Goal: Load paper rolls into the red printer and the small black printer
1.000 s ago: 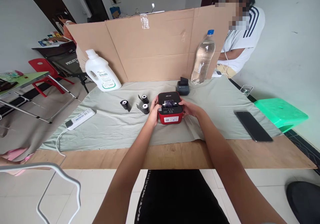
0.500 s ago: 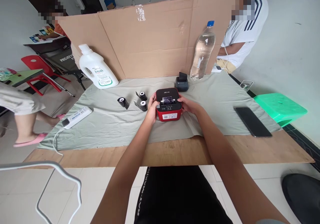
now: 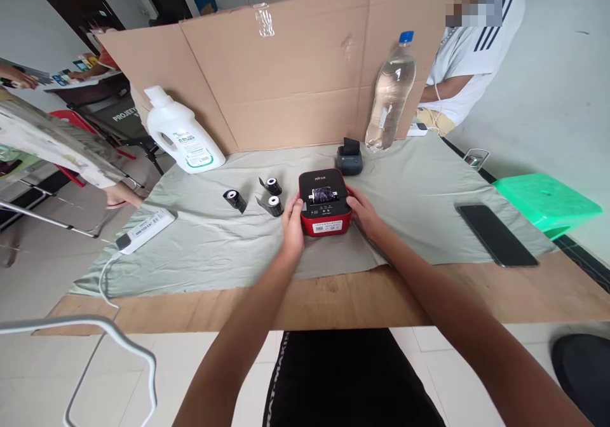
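Observation:
A small red and black label printer [image 3: 324, 211] sits on the grey-green cloth [image 3: 419, 192], with a dark roll showing in its top slot. My left hand [image 3: 291, 222] presses against its left side and my right hand [image 3: 362, 214] against its right side, so both hands grip it between them. Three small black label rolls lie just left of it: one roll [image 3: 234, 199] apart, two rolls [image 3: 273, 196] close together near my left hand.
A small dark printer [image 3: 349, 158] and a clear water bottle [image 3: 391, 93] stand behind, before a cardboard screen [image 3: 286, 71]. A white detergent jug [image 3: 178, 133], a power strip [image 3: 143, 229], a black phone [image 3: 495, 235], a green stool [image 3: 546, 201]. A seated person back right; another passes at left.
Both hands stay on the printer's sides; they have slid a little nearer to me. The person at the left has walked closer. The view shifted slightly.

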Demonstrator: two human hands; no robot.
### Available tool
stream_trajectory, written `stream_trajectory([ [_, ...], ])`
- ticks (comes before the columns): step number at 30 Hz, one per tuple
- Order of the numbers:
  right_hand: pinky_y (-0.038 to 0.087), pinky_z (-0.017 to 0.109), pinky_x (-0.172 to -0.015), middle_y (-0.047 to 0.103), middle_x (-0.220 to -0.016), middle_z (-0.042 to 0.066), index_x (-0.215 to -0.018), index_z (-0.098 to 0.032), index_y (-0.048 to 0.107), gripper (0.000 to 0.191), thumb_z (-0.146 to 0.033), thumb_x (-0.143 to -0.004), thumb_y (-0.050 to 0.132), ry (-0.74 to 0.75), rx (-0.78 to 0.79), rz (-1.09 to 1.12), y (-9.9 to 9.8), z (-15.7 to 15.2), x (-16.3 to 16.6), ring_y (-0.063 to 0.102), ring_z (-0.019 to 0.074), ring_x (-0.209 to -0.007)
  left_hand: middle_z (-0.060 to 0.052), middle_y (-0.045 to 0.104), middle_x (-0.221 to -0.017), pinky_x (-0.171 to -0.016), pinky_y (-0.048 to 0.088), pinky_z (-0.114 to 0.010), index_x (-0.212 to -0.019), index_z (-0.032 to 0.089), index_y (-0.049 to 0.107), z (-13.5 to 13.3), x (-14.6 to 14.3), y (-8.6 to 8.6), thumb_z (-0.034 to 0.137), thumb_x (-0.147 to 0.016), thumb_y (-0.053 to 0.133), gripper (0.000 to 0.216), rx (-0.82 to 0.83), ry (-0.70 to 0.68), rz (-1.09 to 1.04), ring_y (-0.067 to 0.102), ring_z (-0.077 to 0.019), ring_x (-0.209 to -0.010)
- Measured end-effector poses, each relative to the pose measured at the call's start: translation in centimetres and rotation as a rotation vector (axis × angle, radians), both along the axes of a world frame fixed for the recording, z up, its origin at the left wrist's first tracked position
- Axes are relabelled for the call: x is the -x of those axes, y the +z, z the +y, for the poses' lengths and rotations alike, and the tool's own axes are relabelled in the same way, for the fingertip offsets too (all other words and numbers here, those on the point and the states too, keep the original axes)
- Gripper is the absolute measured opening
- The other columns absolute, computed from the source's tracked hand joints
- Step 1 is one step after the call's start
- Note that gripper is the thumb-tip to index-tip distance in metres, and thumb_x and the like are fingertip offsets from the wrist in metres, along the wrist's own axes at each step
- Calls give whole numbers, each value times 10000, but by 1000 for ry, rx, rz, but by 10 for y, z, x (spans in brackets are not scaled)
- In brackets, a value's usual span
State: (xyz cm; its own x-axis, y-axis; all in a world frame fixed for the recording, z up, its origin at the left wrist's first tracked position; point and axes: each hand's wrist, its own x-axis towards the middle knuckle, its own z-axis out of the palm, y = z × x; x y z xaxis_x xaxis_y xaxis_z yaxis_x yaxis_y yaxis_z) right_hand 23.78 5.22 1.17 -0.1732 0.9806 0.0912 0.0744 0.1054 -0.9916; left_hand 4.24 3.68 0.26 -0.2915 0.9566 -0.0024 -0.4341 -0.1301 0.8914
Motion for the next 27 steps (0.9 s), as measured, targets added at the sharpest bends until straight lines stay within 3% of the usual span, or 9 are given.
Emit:
stream_trajectory([
  [2, 578, 463, -941, 576, -1324, 111, -1576, -295, 401, 815, -605, -866, 656, -8, -173, -130, -3, -13, 0, 619, 297, -1115, -66, 736, -1333, -1194, 456, -434, -1221, 197, 736, -6, -1, 3, 382, -868, 703, 400, 30, 8, 0, 598, -297, -1378],
  [4, 492, 547, -1095, 522, -1380, 136, -1606, -276, 348, 1000, -587, -762, 786, -9, -319, -271, -3, -17, 0, 547, 361, -1270, -59, 754, -1301, -1198, 456, -442, -1173, 195, 761, -5, -1, 8, 339, -855, 708, 353, 54, 7, 2, 599, -304, -1378],
  [6, 465, 587, -1121, 491, -1376, 162, -1612, -240, 317, 1115, -568, -689, 852, -10, -419, -363, -2, -11, 2, 516, 394, -1306, -51, 769, -1268, -1214, 442, -444, -1119, 192, 784, 4, 0, 14, 292, -836, 713, 308, 69, 4, 5, 598, -304, -1382],
  [9, 456, 588, -1141, 451, -1372, 174, -1528, -226, 395, 970, -514, -713, 836, -24, -514, -405, 1, 11, 10, 509, 386, -1318, -34, 780, -1244, -1236, 419, -433, -1079, 195, 800, 30, 5, 22, 220, -821, 688, 282, 54, 33, 15, 600, -288, -1383],
  [12, 429, 589, -1175, 433, -1365, 160, -1426, -245, 458, 791, -444, -744, 803, -48, -532, -410, 0, 35, 18, 507, 369, -1337, -22, 778, -1250, -1238, 419, -439, -1089, 206, 801, 57, 9, 24, 200, -830, 660, 294, 45, 36, 37, 597, -282, -1388],
  [15, 441, 587, -1171, 417, -1366, 149, -1394, -259, 476, 755, -426, -738, 811, -34, -504, -415, -2, 47, 19, 508, 367, -1347, -27, 772, -1266, -1246, 410, -450, -1090, 211, 803, 69, 13, 21, 204, -836, 666, 289, 92, 9, 60, 576, -288, -1413],
  [22, 476, 574, -1149, 393, -1385, 152, -1404, -256, 494, 763, -437, -745, 834, 20, -475, -419, 1, 46, 10, 482, 369, -1385, -25, 743, -1330, -1249, 415, -426, -1110, 200, 803, 66, 17, 20, 182, -844, 655, 305, 57, -9, 72, 573, -284, -1419],
  [27, 526, 543, -1093, 366, -1469, 157, -1467, -275, 458, 800, -447, -770, 812, 7, -441, -376, -4, 44, 11, 491, 359, -1385, -62, 720, -1370, -1249, 412, -478, -1190, 189, 775, 65, 17, 21, 219, -835, 677, 369, 76, -22, 72, 566, -318, -1424],
])
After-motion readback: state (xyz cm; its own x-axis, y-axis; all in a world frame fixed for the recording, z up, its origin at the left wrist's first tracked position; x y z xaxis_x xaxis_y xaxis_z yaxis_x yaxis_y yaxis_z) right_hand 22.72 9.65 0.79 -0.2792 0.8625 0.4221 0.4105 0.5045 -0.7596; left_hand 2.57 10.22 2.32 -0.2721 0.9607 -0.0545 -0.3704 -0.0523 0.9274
